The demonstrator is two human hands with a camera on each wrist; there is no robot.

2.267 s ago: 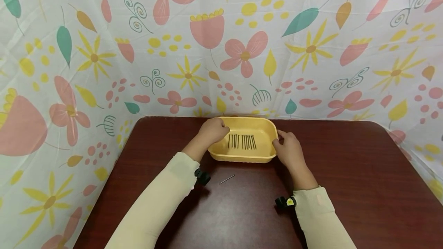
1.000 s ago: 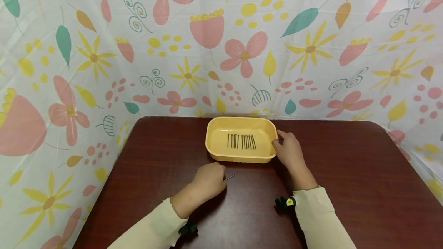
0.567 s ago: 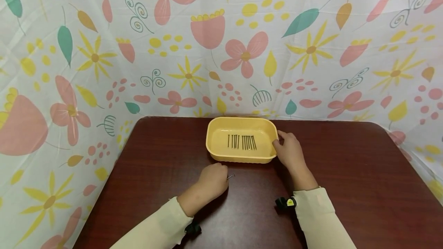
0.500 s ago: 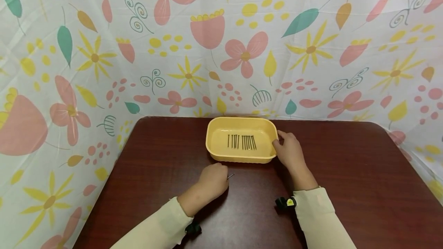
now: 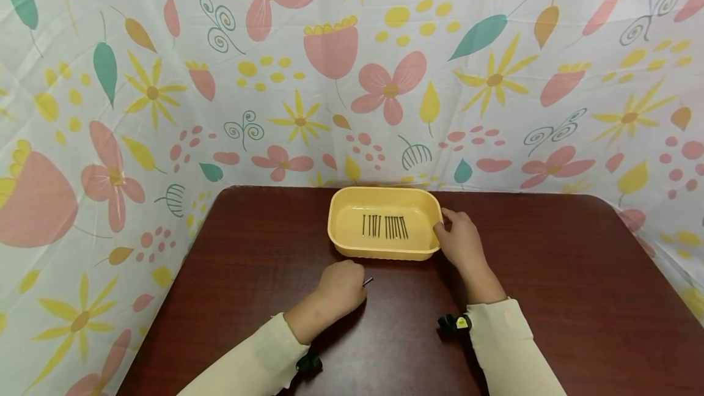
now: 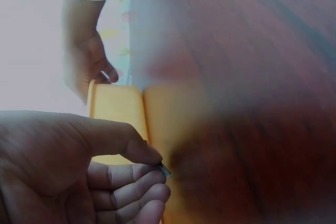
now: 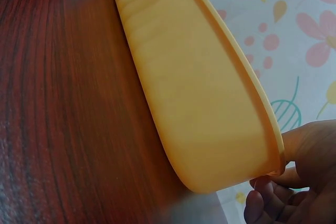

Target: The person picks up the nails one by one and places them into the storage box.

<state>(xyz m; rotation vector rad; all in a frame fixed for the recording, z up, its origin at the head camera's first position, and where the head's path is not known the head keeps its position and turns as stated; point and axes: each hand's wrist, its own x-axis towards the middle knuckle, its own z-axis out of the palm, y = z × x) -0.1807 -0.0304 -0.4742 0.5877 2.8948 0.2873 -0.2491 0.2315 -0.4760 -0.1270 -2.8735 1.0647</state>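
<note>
In front of the yellow tray (image 5: 385,254), my left hand (image 5: 341,289) pinches a thin metal nail (image 5: 368,281) low over the table, and the nail's end sticks out to the right. The left wrist view has the nail (image 6: 166,171) between thumb and index finger, most of its length hidden. Several dark nails (image 5: 396,227) lie side by side in two groups on the tray's floor. At the tray's right end my right hand (image 5: 463,240) grips the rim, thumb on the near side. The right wrist view has the tray's outer wall (image 7: 199,87) with that hand at its corner.
The tray stands toward the back of a dark reddish-brown table (image 5: 550,261). Behind and to the left hangs a white cloth (image 5: 352,139) printed with flowers and leaves. A black wrist camera (image 5: 454,322) sits on the right wrist, another on the left.
My left hand has left the tray's left side, come toward me and taken hold of the nail that lay alone on the table. The right hand has stayed on the rim.
</note>
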